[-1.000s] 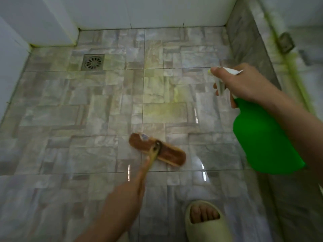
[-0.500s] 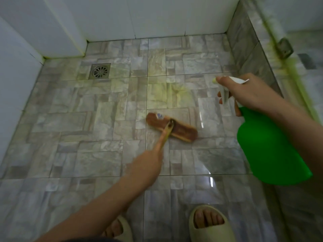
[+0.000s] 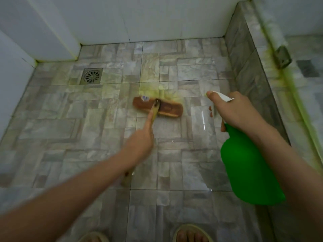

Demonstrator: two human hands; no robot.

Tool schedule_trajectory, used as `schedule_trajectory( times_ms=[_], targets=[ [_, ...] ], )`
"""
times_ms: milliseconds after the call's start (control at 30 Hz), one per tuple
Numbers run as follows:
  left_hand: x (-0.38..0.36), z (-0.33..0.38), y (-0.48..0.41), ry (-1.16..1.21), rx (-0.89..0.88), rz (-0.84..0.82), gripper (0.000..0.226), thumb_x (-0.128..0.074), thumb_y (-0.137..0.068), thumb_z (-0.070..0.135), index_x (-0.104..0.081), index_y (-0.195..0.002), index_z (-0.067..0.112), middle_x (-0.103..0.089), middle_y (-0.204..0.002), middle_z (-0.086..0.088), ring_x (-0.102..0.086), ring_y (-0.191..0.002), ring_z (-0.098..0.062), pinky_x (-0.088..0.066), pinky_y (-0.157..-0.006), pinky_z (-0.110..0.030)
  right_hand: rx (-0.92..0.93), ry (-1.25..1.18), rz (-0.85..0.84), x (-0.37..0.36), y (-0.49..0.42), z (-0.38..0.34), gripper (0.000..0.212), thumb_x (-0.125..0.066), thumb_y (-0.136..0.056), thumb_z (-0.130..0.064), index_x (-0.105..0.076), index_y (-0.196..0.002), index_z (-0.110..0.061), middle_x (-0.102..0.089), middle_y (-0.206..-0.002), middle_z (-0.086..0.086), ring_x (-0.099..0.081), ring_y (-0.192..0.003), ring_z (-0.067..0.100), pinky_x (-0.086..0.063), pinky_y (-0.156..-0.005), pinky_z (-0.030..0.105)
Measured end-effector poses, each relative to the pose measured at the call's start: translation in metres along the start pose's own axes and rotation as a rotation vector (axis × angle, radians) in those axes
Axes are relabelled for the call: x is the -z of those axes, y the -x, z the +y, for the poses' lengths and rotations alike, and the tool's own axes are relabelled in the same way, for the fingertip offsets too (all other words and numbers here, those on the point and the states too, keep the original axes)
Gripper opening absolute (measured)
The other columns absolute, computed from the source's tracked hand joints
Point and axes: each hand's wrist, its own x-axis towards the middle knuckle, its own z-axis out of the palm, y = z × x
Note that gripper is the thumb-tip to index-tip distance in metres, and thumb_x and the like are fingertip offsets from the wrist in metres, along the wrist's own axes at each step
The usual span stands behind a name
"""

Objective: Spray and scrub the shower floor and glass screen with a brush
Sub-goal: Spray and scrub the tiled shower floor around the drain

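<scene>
The left hand (image 3: 139, 144) grips the handle of the brush (image 3: 158, 109), forefinger laid straight along it. The brush head lies flat on the shower floor (image 3: 52, 119), mid-floor, at the edge of a yellow-green stain (image 3: 153, 90). The right hand (image 3: 234, 110) is wrapped round the neck of a green spray bottle (image 3: 250, 172), held in the air to the right of the brush. A drain (image 3: 91, 75) sits toward the far left corner.

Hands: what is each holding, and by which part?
Left hand grips the brush by its handle; right hand holds the green spray bottle at its neck.
</scene>
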Motion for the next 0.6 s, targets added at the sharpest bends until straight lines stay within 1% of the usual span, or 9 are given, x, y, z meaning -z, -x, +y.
schedule_trajectory(
  times_ms=[67, 133, 233, 300, 333, 400, 467, 533, 600],
  targets=[
    [-0.019, 0.018, 0.047, 0.143, 0.017, -0.029, 0.081, -0.032, -0.099, 0.012, 0.027, -0.133, 0.056, -0.047, -0.055, -0.001, -0.042, -0.042, -0.013, -0.030, -0.038, -0.022, 0.004, 0.026, -0.021, 0.005, -0.005, 0.000, 0.058, -0.051, -0.096, -0.054, -0.060, -0.073, -0.002, -0.057, -0.042, 0.003, -0.056, -0.029, 0.014, -0.042, -0.041, 0.023],
    [-0.026, 0.036, 0.072, 0.244, 0.031, -0.017, 0.084, -0.033, -0.097, 0.009, 0.023, -0.136, 0.058, -0.046, -0.056, 0.000, -0.043, -0.042, -0.014, -0.035, -0.039, -0.027, 0.017, 0.053, -0.030, 0.011, -0.013, -0.001, 0.067, -0.049, -0.097, -0.055, -0.062, -0.082, 0.010, -0.063, -0.053, 0.016, -0.057, -0.030, 0.014, -0.044, -0.050, 0.027],
    [-0.014, 0.042, 0.025, 0.138, 0.021, 0.036, 0.080, -0.034, -0.098, 0.009, 0.018, -0.141, 0.052, -0.048, -0.056, -0.003, -0.045, -0.044, -0.016, -0.037, -0.040, -0.030, 0.039, 0.055, -0.012, 0.013, -0.018, -0.002, 0.072, -0.047, -0.097, -0.055, -0.065, -0.093, 0.014, -0.066, -0.062, 0.025, -0.058, -0.032, 0.014, -0.046, -0.053, 0.028],
    [0.006, 0.040, -0.040, 0.083, 0.081, 0.017, 0.076, -0.033, -0.098, 0.010, 0.014, -0.146, 0.045, -0.049, -0.060, -0.006, -0.047, -0.048, -0.017, -0.035, -0.042, -0.029, 0.042, 0.037, -0.019, 0.011, -0.023, -0.003, 0.072, -0.047, -0.097, -0.056, -0.066, -0.091, 0.013, -0.065, -0.057, 0.022, -0.058, -0.032, 0.014, -0.047, -0.053, 0.029],
    [0.018, 0.039, -0.066, 0.082, 0.129, -0.010, 0.075, -0.033, -0.098, 0.010, 0.014, -0.147, 0.042, -0.049, -0.064, -0.007, -0.048, -0.051, -0.018, -0.037, -0.044, -0.030, 0.033, 0.027, -0.023, 0.009, -0.025, -0.002, 0.071, -0.047, -0.096, -0.056, -0.066, -0.087, 0.012, -0.063, -0.052, 0.017, -0.057, -0.032, 0.014, -0.046, -0.050, 0.027],
    [0.024, 0.042, -0.076, 0.101, 0.198, -0.002, 0.080, -0.036, -0.096, 0.007, 0.015, -0.147, 0.040, -0.050, -0.066, -0.007, -0.049, -0.053, -0.018, -0.038, -0.045, -0.031, 0.022, 0.014, -0.036, 0.007, -0.029, -0.004, 0.065, -0.048, -0.097, -0.055, -0.064, -0.075, 0.004, -0.058, -0.039, 0.004, -0.056, -0.030, 0.013, -0.042, -0.045, 0.024],
    [0.001, 0.047, -0.033, 0.187, 0.181, 0.062, 0.081, -0.036, -0.096, 0.008, 0.018, -0.144, 0.047, -0.050, -0.061, -0.004, -0.048, -0.048, -0.014, -0.035, -0.042, -0.026, 0.032, 0.010, -0.059, 0.005, -0.031, -0.009, 0.065, -0.048, -0.097, -0.055, -0.065, -0.076, 0.003, -0.056, -0.035, -0.002, -0.056, -0.030, 0.014, -0.042, -0.046, 0.025],
    [-0.028, 0.058, 0.034, 0.266, 0.161, 0.039, 0.081, -0.034, -0.098, 0.012, 0.022, -0.138, 0.055, -0.050, -0.059, -0.001, -0.046, -0.046, -0.011, -0.035, -0.042, -0.024, 0.044, 0.020, -0.073, 0.001, -0.033, -0.011, 0.068, -0.047, -0.098, -0.055, -0.067, -0.087, 0.008, -0.055, -0.036, 0.005, -0.056, -0.030, 0.015, -0.043, -0.049, 0.028],
    [-0.043, 0.061, 0.066, 0.247, 0.155, -0.017, 0.078, -0.030, -0.100, 0.018, 0.027, -0.135, 0.056, -0.053, -0.061, 0.000, -0.048, -0.048, -0.012, -0.040, -0.046, -0.026, 0.046, 0.034, -0.078, -0.004, -0.036, -0.009, 0.070, -0.046, -0.098, -0.056, -0.066, -0.094, 0.011, -0.057, -0.045, 0.012, -0.057, -0.030, 0.015, -0.045, -0.051, 0.030]
  ],
)
